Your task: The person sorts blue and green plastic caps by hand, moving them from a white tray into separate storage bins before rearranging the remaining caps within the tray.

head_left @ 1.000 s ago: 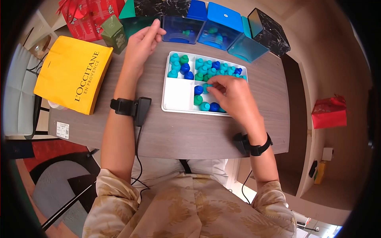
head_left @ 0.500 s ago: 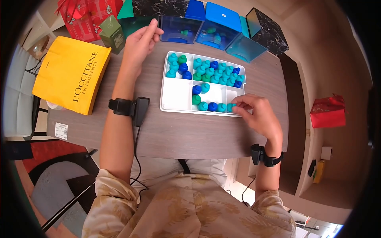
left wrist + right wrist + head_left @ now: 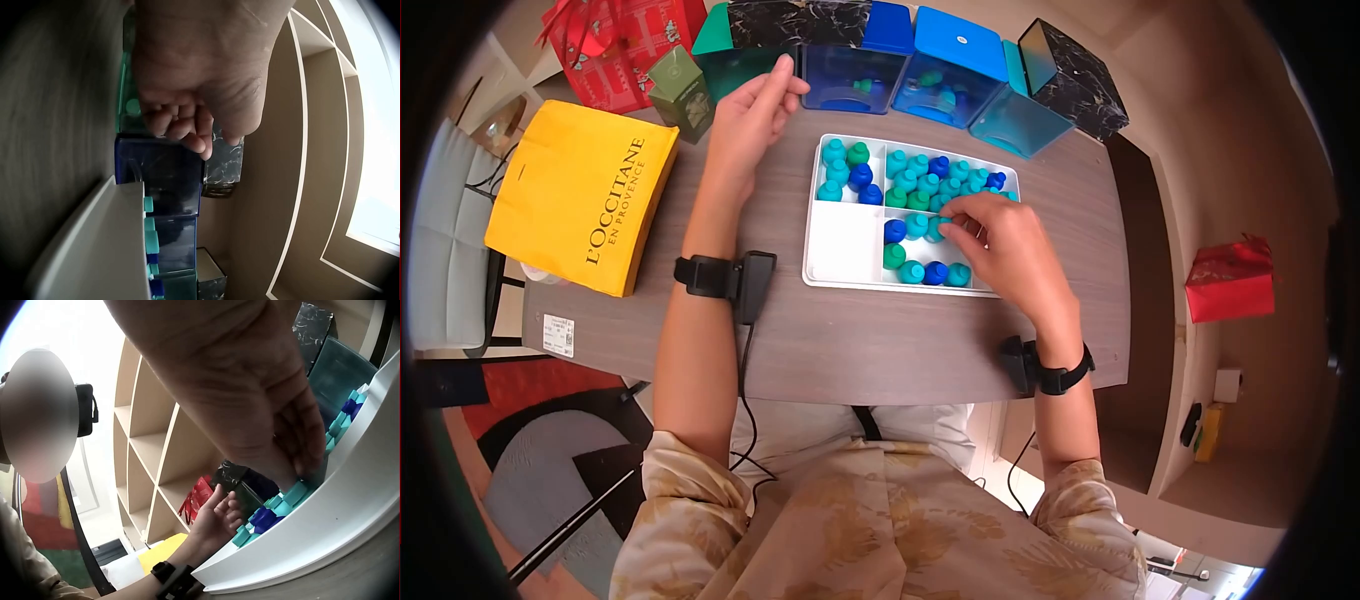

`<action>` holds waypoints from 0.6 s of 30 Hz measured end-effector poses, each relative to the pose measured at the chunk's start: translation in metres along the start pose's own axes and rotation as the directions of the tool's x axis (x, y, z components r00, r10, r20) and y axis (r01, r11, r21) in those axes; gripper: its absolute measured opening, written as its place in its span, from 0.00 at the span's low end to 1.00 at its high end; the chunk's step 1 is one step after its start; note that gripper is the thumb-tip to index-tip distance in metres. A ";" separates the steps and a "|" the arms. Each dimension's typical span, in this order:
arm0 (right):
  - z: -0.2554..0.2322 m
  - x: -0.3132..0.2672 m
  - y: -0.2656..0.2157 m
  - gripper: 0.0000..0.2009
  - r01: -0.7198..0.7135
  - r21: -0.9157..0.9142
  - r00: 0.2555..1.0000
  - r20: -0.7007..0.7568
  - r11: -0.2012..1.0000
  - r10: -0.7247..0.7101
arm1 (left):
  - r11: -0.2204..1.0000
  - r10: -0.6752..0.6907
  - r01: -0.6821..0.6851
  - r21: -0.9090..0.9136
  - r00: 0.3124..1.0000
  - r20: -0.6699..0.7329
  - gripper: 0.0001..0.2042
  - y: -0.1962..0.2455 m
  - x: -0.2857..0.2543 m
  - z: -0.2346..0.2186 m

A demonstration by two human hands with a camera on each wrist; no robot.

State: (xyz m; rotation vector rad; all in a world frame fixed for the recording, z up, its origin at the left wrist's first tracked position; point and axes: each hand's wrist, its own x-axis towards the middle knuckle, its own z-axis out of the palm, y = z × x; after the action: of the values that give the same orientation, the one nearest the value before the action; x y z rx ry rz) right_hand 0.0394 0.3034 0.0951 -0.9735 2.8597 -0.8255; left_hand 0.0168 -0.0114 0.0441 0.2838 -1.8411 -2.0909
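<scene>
The right hand [image 3: 1005,245] pinches a teal bottle-shaped piece [image 3: 937,230] between thumb and fingertips, over the lower middle compartment of a white divided tray [image 3: 847,245]. Beside that piece stand another teal one [image 3: 916,226] and a blue one [image 3: 894,231]. A green piece [image 3: 894,257] and a short row of teal and blue ones line the compartment's left and near sides. In the right wrist view the fingers reach down to a teal piece [image 3: 295,494]. The left hand [image 3: 748,115], empty with fingers loosely bent, hovers by the dark blue see-through bin [image 3: 850,80].
Behind the tray stand a bright blue bin [image 3: 960,60], a teal bin [image 3: 1020,120] and black marbled boxes [image 3: 1090,85]. A yellow bag [image 3: 585,195], a green box [image 3: 680,92] and a red bag [image 3: 605,60] are at left. Upper compartments hold many pieces.
The right hand went from the tray's near right corner back to the lower middle compartment, with a teal piece that stood at that corner. The left hand has barely moved.
</scene>
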 end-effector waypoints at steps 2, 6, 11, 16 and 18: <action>0.001 0.000 0.000 0.09 -0.013 0.040 1.000 0.015 0.999 0.012 | 1.000 0.008 -0.008 -0.001 1.000 0.003 0.21 0.000 0.000 0.000; -0.011 0.000 0.008 0.10 -0.037 0.166 0.998 -0.037 0.985 0.044 | 1.000 0.004 -0.004 -0.007 1.000 -0.001 0.21 0.000 0.000 0.002; -0.041 0.017 0.074 0.12 -0.129 0.358 0.934 -0.269 0.925 0.234 | 1.000 -0.019 0.019 0.007 1.000 0.011 0.21 -0.003 0.002 0.000; -0.037 0.036 0.137 0.15 -0.223 0.526 0.922 -0.160 0.821 0.353 | 0.993 -0.083 0.081 0.087 0.996 0.021 0.21 -0.007 0.003 0.003; -0.024 0.041 0.151 0.17 -0.228 0.614 0.924 -0.109 0.755 0.367 | 0.985 -0.106 0.101 0.137 0.994 0.031 0.21 -0.009 0.003 0.003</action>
State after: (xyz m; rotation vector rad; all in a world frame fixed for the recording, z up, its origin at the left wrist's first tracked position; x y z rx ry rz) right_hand -0.0830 0.3921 0.0486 -0.3434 2.5034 -1.7242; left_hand 0.0120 -0.0091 0.0360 0.3836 -2.0349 -2.0548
